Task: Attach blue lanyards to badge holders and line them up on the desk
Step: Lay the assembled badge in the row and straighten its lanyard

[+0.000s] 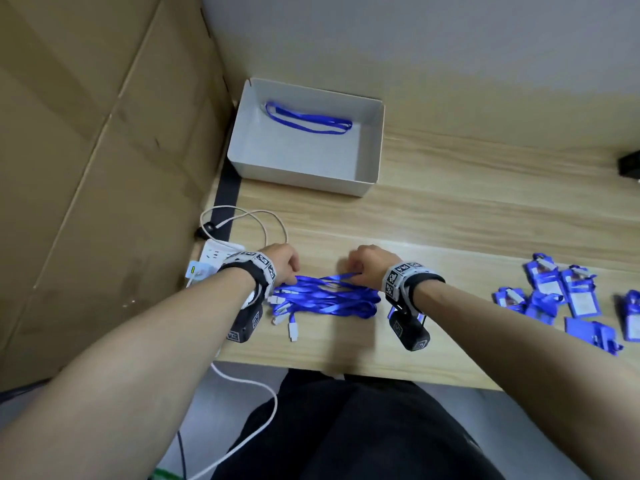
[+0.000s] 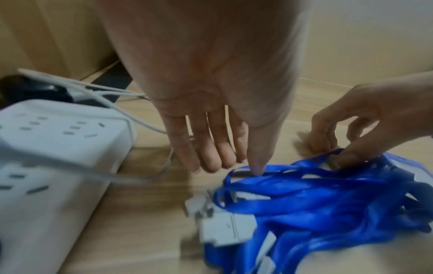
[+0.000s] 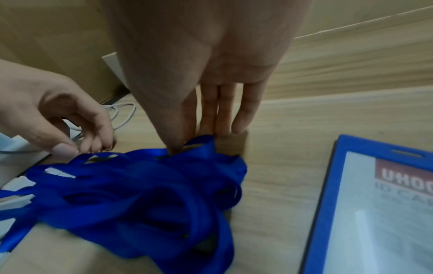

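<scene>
A: While the lanyard pile (image 1: 325, 299) lies between our hands, long axis left-right, right hand (image 1: 367, 266) pinches a strap

B: Left hand (image 1: 282, 263), fingers straight, touches its near end; holders (image 1: 561, 299) lie well right

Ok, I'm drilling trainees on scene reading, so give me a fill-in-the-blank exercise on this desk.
1. The white box holds one blue ____.
2. The right hand pinches a strap of the lanyard pile, and the left hand touches its ____ end.
3. The badge holders lie to the pile's ____.
4. The power strip sits at the desk's ____ edge.

Missing: lanyard; left; right; left
</scene>
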A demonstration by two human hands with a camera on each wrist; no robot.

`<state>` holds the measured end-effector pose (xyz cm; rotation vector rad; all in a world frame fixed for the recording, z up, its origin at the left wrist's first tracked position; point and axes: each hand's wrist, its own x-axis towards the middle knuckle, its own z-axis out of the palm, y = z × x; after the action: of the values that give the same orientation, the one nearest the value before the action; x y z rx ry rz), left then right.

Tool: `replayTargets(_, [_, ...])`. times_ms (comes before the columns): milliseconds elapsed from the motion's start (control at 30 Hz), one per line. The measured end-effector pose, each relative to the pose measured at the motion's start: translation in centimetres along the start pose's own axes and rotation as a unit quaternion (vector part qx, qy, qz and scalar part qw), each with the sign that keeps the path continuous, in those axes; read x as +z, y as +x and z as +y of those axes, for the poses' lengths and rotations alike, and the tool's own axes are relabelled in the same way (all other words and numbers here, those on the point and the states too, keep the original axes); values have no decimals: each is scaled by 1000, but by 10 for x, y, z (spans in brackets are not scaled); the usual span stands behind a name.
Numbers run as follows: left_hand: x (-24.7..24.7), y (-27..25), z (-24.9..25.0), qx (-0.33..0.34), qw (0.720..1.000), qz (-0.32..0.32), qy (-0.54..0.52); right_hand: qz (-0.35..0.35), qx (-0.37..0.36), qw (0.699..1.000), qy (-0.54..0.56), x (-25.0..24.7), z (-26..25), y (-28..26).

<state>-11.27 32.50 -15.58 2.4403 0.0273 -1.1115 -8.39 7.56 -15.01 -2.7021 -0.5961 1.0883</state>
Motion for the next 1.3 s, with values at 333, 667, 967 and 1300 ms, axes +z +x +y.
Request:
replayTargets(333, [7, 0, 23, 74, 996, 38, -26, 71, 20, 979, 192, -7, -5, 0])
replayTargets(667, [-27, 4, 48, 73, 992, 20, -102, 102, 41, 945, 309, -72, 5, -31])
replayTargets(967, [-100, -9, 45, 35, 981, 102, -162, 175, 127, 939, 268, -120, 60, -54])
replayTargets(1300, [-123, -12, 99, 31, 971, 163, -173, 204, 216, 932, 207, -157, 143, -83])
